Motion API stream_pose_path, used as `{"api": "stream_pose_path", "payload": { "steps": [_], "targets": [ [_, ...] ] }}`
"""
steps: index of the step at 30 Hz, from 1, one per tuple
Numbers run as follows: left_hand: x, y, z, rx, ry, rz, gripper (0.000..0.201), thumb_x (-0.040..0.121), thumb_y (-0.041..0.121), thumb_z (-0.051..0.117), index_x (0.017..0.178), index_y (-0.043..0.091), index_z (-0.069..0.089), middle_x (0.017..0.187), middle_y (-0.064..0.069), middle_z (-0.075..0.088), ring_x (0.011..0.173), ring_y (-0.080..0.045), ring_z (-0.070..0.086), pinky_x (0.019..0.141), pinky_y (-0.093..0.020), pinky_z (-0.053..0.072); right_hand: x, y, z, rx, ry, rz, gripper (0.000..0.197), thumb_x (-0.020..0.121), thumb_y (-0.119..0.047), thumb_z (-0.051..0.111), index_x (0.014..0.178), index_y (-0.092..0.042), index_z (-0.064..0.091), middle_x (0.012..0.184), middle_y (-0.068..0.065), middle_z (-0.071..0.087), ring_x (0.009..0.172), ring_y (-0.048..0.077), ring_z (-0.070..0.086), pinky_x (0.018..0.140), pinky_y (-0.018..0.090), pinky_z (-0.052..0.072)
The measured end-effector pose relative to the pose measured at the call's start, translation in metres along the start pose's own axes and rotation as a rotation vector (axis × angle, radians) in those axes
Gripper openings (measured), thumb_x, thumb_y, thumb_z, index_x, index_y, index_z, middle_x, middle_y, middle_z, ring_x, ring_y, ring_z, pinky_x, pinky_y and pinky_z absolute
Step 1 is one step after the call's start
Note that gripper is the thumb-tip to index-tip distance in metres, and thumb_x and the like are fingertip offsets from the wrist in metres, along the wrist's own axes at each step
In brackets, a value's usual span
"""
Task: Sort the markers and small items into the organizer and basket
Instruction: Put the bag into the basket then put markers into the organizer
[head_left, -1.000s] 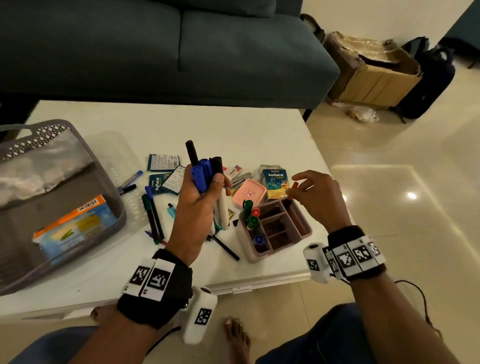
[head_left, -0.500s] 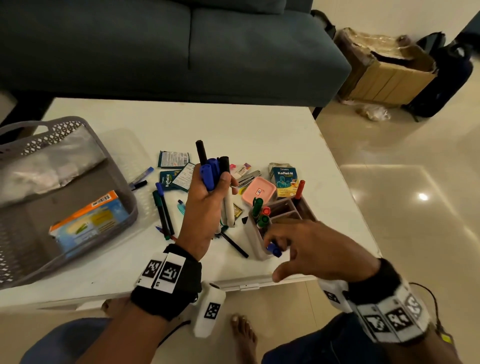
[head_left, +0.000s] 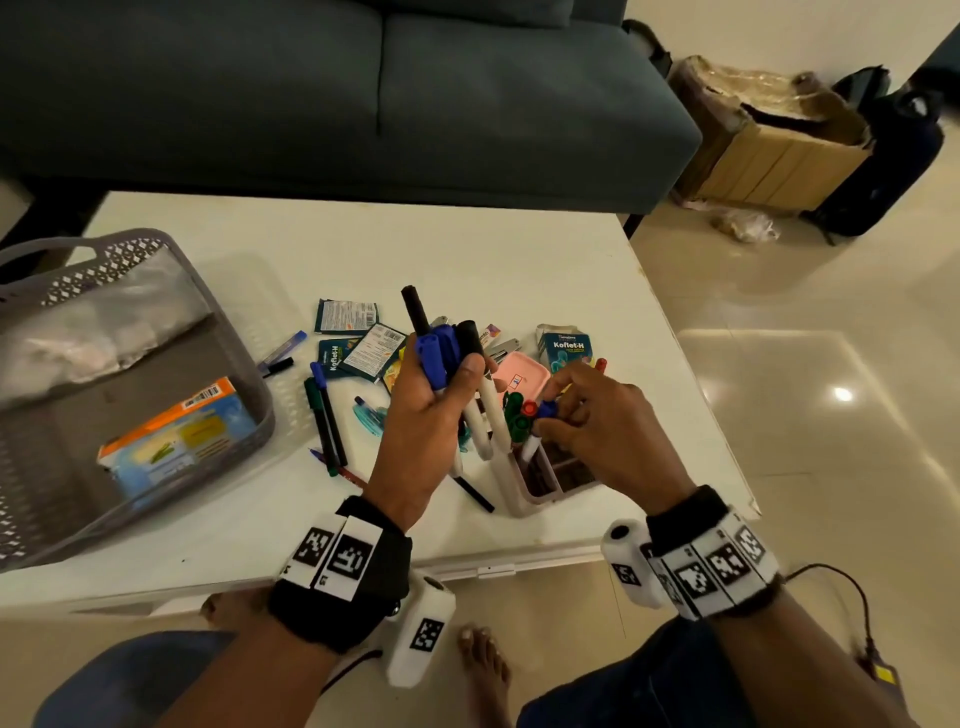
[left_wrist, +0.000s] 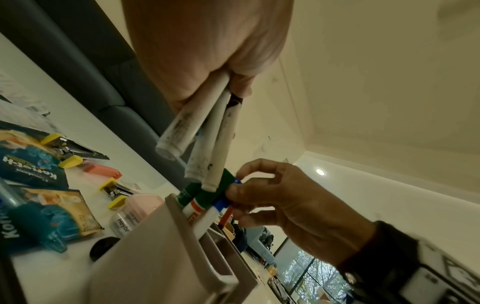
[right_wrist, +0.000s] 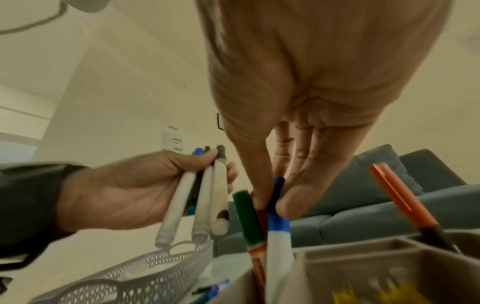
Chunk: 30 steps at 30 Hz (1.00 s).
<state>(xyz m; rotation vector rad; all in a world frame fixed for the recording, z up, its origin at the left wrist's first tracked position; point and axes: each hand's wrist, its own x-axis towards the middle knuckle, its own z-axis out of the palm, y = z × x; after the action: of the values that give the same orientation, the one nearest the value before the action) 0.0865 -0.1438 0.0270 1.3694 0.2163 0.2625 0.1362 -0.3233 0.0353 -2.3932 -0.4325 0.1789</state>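
**Sofa anchors a warm-lit room**

A dark teal sofa spans the back, and right in front of it sits the white desk. To the sofa's right, glossy cream floor tiles catch a ceiling light's reflection. Past the sofa's right end stands a cardboard box, a black backpack beside it, against a pale wall.

Beyond the white table we see a dark teal sofa; on the glossy tiled floor to its right sits an open cardboard box beside a black backpack
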Motion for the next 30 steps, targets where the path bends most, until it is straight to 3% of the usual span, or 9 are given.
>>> {"api": "stream_pose_path", "payload": {
  "steps": [3,7,12,16,18,21,24,27,30],
  "targets": [
    [-0.009,-0.005,0.009,0.079,-0.003,0.020,0.030,0.096,0.022,0.058,0.121,0.007,0.051,0.097,-0.011,0.064,0.087,-0.017,0.064,0.075,-0.025,0.053,0.006,0.006,0.005,0.063,-0.003,0.008,0.033,0.075,-0.022,0.084,0.090,-0.032,0.057,0.073,-0.006,0.066,0.068,0.014,0.068,0.070,0.040,0.058],
    [-0.020,-0.011,0.022,0.105,-0.011,0.028,0.022,0.095,0.019,0.059,0.115,0.010,0.052,0.080,0.009,0.054,0.067,0.003,0.056,0.066,-0.015,0.047,0.006,0.007,0.000,0.019,-0.050,-0.019,0.035,0.075,-0.025,0.083,0.097,-0.030,0.057,0.076,-0.009,0.065,0.069,0.009,0.067,0.068,0.031,0.057],
    [-0.025,-0.020,0.031,0.136,-0.048,0.032,0.016,0.095,0.017,0.060,0.108,0.020,0.053,0.082,0.009,0.052,0.066,0.009,0.054,0.065,-0.006,0.043,0.002,0.013,-0.002,0.021,-0.114,-0.021,0.037,0.080,-0.019,0.079,0.107,-0.028,0.055,0.081,-0.012,0.067,0.069,0.001,0.065,0.066,0.021,0.053],
    [-0.024,-0.029,0.035,0.193,-0.051,0.013,0.016,0.095,0.023,0.061,0.106,0.031,0.052,0.089,0.004,0.055,0.071,0.001,0.055,0.065,-0.007,0.043,0.001,0.015,-0.002,0.018,-0.131,-0.035,0.040,0.081,-0.016,0.078,0.111,-0.027,0.054,0.081,-0.016,0.064,0.067,-0.002,0.062,0.064,0.019,0.050],
    [-0.021,-0.033,0.034,0.242,-0.036,0.033,0.019,0.094,0.024,0.063,0.105,0.034,0.052,0.099,-0.003,0.056,0.084,-0.009,0.057,0.072,-0.007,0.043,-0.001,0.015,-0.004,0.013,-0.140,-0.061,0.042,0.081,-0.017,0.078,0.113,-0.028,0.053,0.082,-0.016,0.063,0.068,-0.002,0.064,0.064,0.018,0.050],
    [-0.020,-0.034,0.033,0.319,0.003,0.104,0.037,0.090,0.026,0.066,0.099,0.058,0.049,0.111,0.007,0.051,0.109,-0.027,0.053,0.096,-0.031,0.047,-0.006,0.014,-0.011,0.019,-0.156,-0.114,0.051,0.081,-0.014,0.077,0.118,-0.035,0.049,0.091,-0.020,0.060,0.074,-0.003,0.066,0.063,0.013,0.048],
    [-0.020,-0.027,0.034,0.321,-0.005,0.136,0.063,0.090,0.018,0.067,0.093,0.077,0.044,0.124,0.001,0.046,0.120,-0.033,0.049,0.102,-0.048,0.046,-0.011,0.008,-0.018,0.039,-0.159,-0.188,0.058,0.080,-0.021,0.077,0.125,-0.042,0.047,0.108,-0.023,0.052,0.078,-0.001,0.065,0.066,0.014,0.052],
    [-0.019,-0.022,0.031,0.327,-0.015,0.161,0.070,0.091,0.013,0.067,0.093,0.079,0.044,0.128,-0.006,0.045,0.123,-0.034,0.048,0.104,-0.049,0.045,-0.009,0.006,-0.012,0.054,-0.103,-0.221,0.051,0.081,-0.030,0.078,0.124,-0.041,0.053,0.108,-0.017,0.051,0.083,-0.001,0.062,0.070,0.013,0.052],
    [-0.018,-0.026,0.027,0.352,0.020,0.139,0.061,0.090,0.013,0.069,0.091,0.071,0.049,0.123,-0.004,0.046,0.117,-0.026,0.051,0.102,-0.037,0.044,-0.005,0.011,-0.004,0.032,-0.033,-0.227,0.028,0.081,-0.020,0.078,0.106,-0.027,0.066,0.097,-0.012,0.055,0.082,0.002,0.058,0.070,0.013,0.046]
  ]
}}
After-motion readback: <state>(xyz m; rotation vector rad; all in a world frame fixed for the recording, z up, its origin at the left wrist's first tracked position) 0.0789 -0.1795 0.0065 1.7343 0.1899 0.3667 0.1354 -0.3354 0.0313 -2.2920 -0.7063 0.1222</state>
